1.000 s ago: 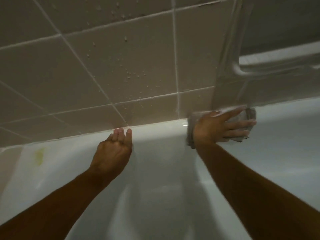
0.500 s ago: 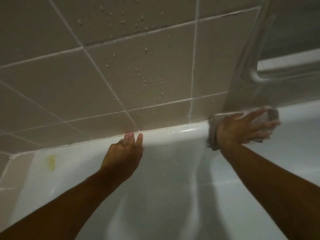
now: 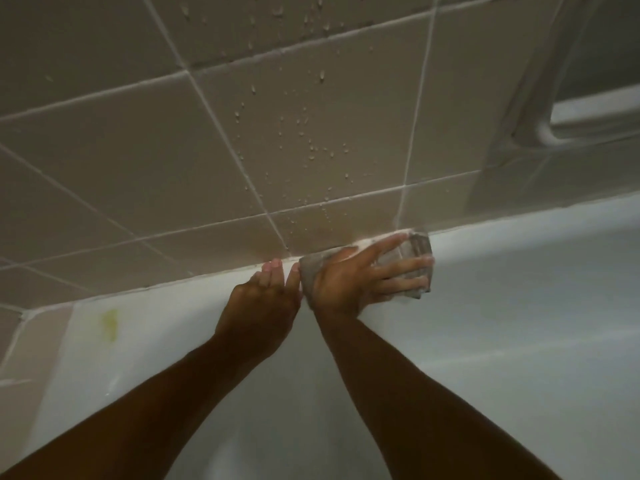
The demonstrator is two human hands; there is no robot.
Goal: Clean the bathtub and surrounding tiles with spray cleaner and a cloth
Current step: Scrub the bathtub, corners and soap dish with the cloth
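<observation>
Pressing the cloth (image 3: pixel 412 268) flat on the bathtub (image 3: pixel 519 306) rim, my right hand (image 3: pixel 360 278) has straight fingers. My left hand (image 3: pixel 263 303) rests open just beside it. I think I'm wiping the rim; next, slide along it. Wet tiles (image 3: pixel 277 140) rise above; a yellow spot (image 3: pixel 110 323) sits at left.
</observation>
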